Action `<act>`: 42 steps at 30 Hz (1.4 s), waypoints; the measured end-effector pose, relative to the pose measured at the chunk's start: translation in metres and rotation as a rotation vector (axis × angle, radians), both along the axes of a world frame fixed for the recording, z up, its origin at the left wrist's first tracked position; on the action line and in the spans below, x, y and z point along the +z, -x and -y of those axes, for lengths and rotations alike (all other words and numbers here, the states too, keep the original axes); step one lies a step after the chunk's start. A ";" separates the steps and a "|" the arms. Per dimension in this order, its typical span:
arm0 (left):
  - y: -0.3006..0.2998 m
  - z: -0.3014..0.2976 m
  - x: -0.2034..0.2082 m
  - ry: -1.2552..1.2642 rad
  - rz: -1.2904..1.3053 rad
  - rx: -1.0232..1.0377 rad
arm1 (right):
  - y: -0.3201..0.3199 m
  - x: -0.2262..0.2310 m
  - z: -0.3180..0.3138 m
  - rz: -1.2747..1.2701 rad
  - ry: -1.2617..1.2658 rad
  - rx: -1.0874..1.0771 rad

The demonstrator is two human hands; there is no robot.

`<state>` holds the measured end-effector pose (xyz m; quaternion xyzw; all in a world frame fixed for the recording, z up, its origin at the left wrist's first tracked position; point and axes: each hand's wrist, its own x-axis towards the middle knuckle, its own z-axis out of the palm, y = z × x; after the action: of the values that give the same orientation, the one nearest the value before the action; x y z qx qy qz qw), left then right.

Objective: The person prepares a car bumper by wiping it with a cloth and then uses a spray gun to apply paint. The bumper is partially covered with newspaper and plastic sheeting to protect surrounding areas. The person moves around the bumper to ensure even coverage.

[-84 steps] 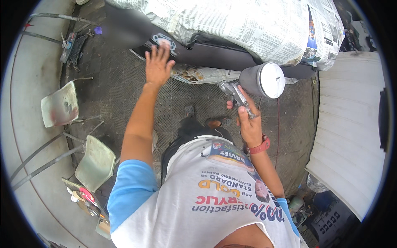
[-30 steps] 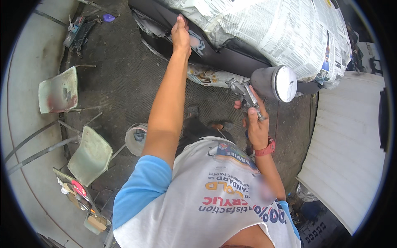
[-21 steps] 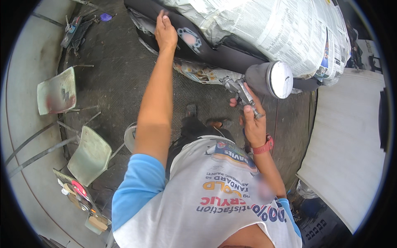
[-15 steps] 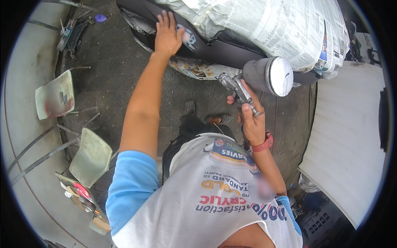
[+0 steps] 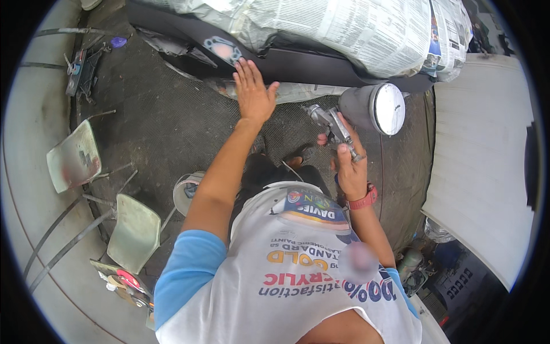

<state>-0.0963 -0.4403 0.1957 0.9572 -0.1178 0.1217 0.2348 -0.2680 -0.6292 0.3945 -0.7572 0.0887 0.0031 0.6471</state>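
My right hand is closed around a metal spray gun, with the thumb by its rear knob. A grey cylindrical paint cup with a shiny round lid is on the gun. My left hand is flat with its fingers stretched out; the fingertips overlap the lower edge of a dark, matt vehicle panel. Whether they press on it, I cannot tell. Just beyond them, a pale patch with a pinkish middle shows on the panel. Newspaper masking covers the area above.
Two worn pale chairs stand on the left. A whitish bucket is partly behind my left forearm. Further left lie a metal frame-like tool and a purple object. A pale sheet hangs at the right.
My left hand has moved right and nearer to me along the panel, uncovering the whole pale patch. The bucket has come into view. The spray gun stays in my right hand, almost unmoved.
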 end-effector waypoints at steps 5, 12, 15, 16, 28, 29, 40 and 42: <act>0.018 0.062 0.000 -0.342 -0.064 -0.470 | 0.001 -0.003 0.016 -0.001 -0.024 -0.019; -0.009 0.099 0.006 -0.221 0.015 -0.108 | 0.025 -0.009 0.065 -0.003 -0.028 -0.025; -0.004 0.163 0.006 -0.168 -0.029 -0.063 | 0.035 -0.011 0.088 -0.036 -0.055 -0.056; -0.001 0.186 0.007 -0.155 -0.055 -0.035 | 0.038 -0.010 0.097 -0.037 -0.052 -0.058; 0.019 0.203 -0.013 -0.483 -0.049 -0.260 | 0.049 -0.031 0.176 0.020 -0.094 -0.005; 0.019 0.171 -0.012 -0.545 -0.059 -0.176 | 0.050 -0.035 0.182 0.027 -0.094 0.020; -0.016 0.144 -0.030 0.965 -0.062 0.503 | 0.057 -0.041 0.212 -0.018 -0.052 0.172; -0.005 0.232 -0.025 1.169 -0.103 0.471 | 0.056 -0.036 0.216 0.026 -0.021 0.191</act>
<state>-0.0917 -0.6723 0.1705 0.6758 0.1933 0.1684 0.6911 -0.3236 -0.8456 0.3584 -0.7552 0.0075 0.0558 0.6531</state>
